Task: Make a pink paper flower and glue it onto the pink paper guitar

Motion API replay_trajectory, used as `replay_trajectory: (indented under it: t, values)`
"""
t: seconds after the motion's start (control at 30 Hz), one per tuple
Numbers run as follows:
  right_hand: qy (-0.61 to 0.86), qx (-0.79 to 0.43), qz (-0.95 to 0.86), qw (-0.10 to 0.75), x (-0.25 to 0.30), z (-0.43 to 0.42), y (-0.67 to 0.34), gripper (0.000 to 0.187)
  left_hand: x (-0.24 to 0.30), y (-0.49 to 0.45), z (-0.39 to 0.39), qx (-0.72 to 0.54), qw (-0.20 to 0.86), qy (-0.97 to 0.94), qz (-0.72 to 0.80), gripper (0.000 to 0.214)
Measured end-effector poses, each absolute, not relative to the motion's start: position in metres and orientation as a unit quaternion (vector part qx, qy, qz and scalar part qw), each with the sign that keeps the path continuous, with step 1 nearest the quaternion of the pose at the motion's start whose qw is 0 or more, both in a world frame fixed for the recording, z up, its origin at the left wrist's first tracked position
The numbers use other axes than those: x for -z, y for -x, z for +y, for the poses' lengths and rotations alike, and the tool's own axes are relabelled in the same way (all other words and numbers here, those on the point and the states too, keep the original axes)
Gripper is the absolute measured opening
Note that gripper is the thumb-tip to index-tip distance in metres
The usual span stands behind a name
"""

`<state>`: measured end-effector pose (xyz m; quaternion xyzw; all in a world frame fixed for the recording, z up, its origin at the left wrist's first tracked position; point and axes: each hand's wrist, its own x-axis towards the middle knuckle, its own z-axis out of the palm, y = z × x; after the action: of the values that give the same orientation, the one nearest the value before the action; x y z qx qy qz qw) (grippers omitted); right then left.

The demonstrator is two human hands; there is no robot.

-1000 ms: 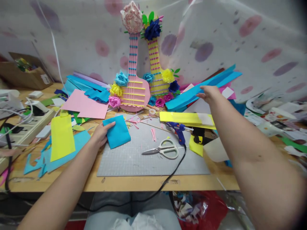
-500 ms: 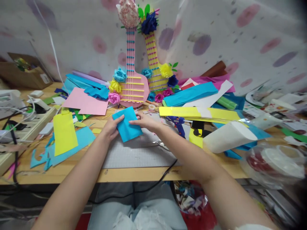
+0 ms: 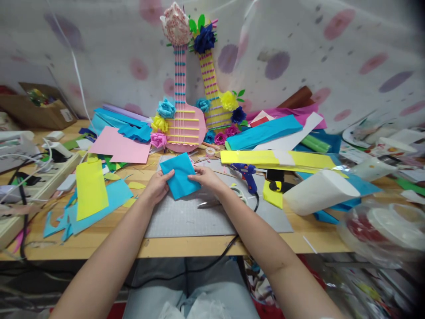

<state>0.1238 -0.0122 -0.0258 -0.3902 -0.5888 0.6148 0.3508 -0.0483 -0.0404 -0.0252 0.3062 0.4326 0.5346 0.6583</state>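
Observation:
A folded blue paper piece [image 3: 179, 175] is held over the grey cutting mat [image 3: 186, 217]. My left hand [image 3: 156, 185] pinches its left edge, thumb on top. At its right edge, my right hand [image 3: 203, 176] grips it with closed fingers. White-handled scissors [image 3: 217, 201] lie on the mat, partly hidden under my right forearm. A blue glue gun [image 3: 246, 173] rests just right of my right hand, its black cord running off the table's front edge.
Two paper guitars, pink [image 3: 181, 110] and yellow [image 3: 214, 97], lean on the back wall with paper flowers. Blue, pink and yellow sheets [image 3: 89, 188] lie left; rolled blue paper [image 3: 264, 131] and a yellow strip [image 3: 275, 158] lie right. A power strip [image 3: 29, 186] sits far left.
My right hand left the long blue paper at the back right and came to the folded blue piece. Both hands now hold it, drawn slightly nearer over the mat.

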Motion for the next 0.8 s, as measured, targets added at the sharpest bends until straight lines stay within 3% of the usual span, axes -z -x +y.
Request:
replay_trajectory:
  t: [0.27,0.37,0.47,0.57,0.67,0.8]
  values:
    - [0.415,-0.602,-0.557,0.393,0.028,-0.005,-0.129,0.026,0.026,0.044,-0.040,-0.521,0.673,-0.333,0.405,0.032]
    - [0.410,-0.590,-0.561,0.410,0.027,-0.002,-0.130,0.021,0.030,0.044,-0.039,-0.574,0.572,-0.384,0.442,0.036]
    - [0.397,-0.561,-0.582,0.435,0.024,-0.002,-0.133,0.017,0.032,0.046,-0.038,-0.620,0.437,-0.465,0.456,0.025]
    - [0.400,-0.507,-0.594,0.478,0.021,-0.005,-0.138,0.022,0.033,0.047,-0.038,-0.619,0.382,-0.537,0.427,0.018]
    - [0.416,-0.463,-0.596,0.507,0.023,-0.006,-0.140,0.027,0.030,0.045,-0.036,-0.635,0.446,-0.468,0.422,0.030]
    - [0.396,-0.437,-0.617,0.521,0.029,-0.004,-0.139,0.028,0.023,0.045,-0.035,-0.569,0.668,-0.281,0.388,0.039]
